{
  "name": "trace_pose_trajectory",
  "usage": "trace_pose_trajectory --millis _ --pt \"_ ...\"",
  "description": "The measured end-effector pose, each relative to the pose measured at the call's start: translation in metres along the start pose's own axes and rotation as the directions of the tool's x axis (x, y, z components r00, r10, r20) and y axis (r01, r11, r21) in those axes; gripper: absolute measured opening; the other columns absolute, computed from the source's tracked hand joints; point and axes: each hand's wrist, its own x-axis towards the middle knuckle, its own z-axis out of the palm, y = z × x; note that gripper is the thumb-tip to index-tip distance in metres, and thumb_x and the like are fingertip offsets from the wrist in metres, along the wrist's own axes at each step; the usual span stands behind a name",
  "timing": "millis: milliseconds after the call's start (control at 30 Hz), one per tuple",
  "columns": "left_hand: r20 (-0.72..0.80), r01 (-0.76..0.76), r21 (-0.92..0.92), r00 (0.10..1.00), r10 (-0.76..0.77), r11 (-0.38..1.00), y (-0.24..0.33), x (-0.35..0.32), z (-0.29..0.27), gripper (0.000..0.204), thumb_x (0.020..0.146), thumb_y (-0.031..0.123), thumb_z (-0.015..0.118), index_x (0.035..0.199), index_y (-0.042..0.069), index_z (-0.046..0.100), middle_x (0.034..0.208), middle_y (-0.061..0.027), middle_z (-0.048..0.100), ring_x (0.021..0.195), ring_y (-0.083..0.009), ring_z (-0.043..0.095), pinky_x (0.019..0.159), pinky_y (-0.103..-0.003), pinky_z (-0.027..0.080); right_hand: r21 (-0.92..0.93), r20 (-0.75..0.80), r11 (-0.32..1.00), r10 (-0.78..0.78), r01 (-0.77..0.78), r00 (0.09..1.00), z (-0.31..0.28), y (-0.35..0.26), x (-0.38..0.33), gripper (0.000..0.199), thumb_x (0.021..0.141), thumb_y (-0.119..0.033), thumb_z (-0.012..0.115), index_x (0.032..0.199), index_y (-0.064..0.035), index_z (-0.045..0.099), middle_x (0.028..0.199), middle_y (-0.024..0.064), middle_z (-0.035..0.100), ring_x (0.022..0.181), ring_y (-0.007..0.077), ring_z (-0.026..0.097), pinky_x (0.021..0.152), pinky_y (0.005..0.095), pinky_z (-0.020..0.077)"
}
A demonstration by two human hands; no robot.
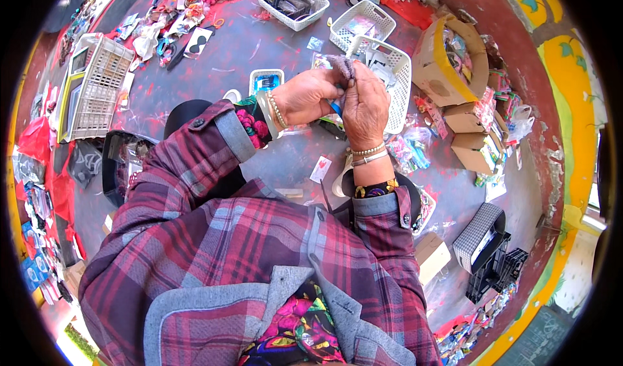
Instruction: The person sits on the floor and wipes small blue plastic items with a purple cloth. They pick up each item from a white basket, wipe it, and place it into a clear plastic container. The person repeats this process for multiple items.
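Note:
My left hand (305, 97) and my right hand (365, 109) meet above the floor, fingers closed and pinching together. Between their fingertips sticks up a small greyish-purple piece (341, 65), its kind too small to make out. A bit of blue (336, 107) shows lower down between the hands; the fingers hide most of it. Just beyond my right hand stands a white perforated basket (402, 84) with flat packets inside. Near my left wrist is a small white tray (281, 73) holding blue packets.
Two more white baskets (310, 22) (381, 15) stand farther off. A cardboard box (441, 74) filled with packets is at the right, with smaller open cartons (470, 152) beside it. At the left a crate (100, 90) lies near heaped small goods (178, 15). Black baskets (479, 236) sit lower right.

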Motion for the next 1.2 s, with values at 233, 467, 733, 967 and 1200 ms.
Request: trace_pose_trajectory --millis 233,467,733,967,1200 --pt "0.075 0.05 -0.039 0.996 -0.047 0.998 0.013 -0.009 0.013 0.042 0.087 0.001 0.046 0.129 -0.001 0.039 0.114 -0.0098 0.056 0.101 -0.0187 0.057 0.09 -0.034 0.046 0.525 0.305 0.535 0.608 -0.662 0.733 -0.004 0.056 -0.002 0.024 0.091 -0.012 0.044 0.104 0.0019 0.058 0.084 0.0087 0.064 0.072 0.0193 0.061 0.066 0.0307 0.0472" --pt "-0.102 -0.42 -0.131 0.907 0.409 0.898 0.015 0.009 -0.002 0.051 0.086 -0.003 0.044 0.134 0.003 0.028 0.122 -0.0105 0.048 0.108 -0.0192 0.052 0.094 -0.034 0.043 0.73 0.637 -0.175 0.524 -0.661 0.565 -0.007 0.015 0.001 0.036 0.09 -0.035 0.053 0.107 -0.0033 0.054 0.083 0.005 0.063 0.063 0.0123 0.059 0.053 0.0239 0.0463" --pt "-0.041 -0.238 -0.077 0.971 0.236 0.968 0.016 0.008 0.006 0.035 0.085 0.009 0.057 0.118 0.001 0.048 0.107 -0.0088 0.059 0.096 -0.0166 0.059 0.084 -0.033 0.05 0.704 0.655 -0.109 0.481 -0.701 0.583 -0.028 0.023 0.013 0.034 0.079 -0.001 0.06 0.112 0.0029 0.053 0.093 0.008 0.063 0.076 0.0158 0.064 0.068 0.0282 0.0549" --pt "-0.136 0.079 0.237 0.99 -0.048 0.968 0.021 0.005 -0.001 0.024 0.086 0.009 0.058 0.108 0.002 0.056 0.097 -0.0049 0.062 0.084 -0.0123 0.062 0.075 -0.029 0.053 0.551 0.693 0.158 0.46 -0.819 0.555 -0.051 0.031 0.014 0.034 0.078 -0.002 0.064 0.111 0.0037 0.057 0.094 0.0062 0.063 0.078 0.0115 0.06 0.069 0.0228 0.0495" --pt "-0.293 -0.112 -0.012 0.95 0.103 0.994 0.002 0.018 -0.029 0.017 0.09 0.008 0.049 0.104 0.001 0.055 0.098 -0.0083 0.062 0.09 -0.0177 0.06 0.085 -0.036 0.048 0.645 0.051 0.627 0.535 -0.437 0.843 -0.028 0.038 0.013 0.033 0.092 -0.011 0.048 0.121 0.0036 0.048 0.105 0.0076 0.059 0.078 0.0106 0.059 0.069 0.0225 0.0481"
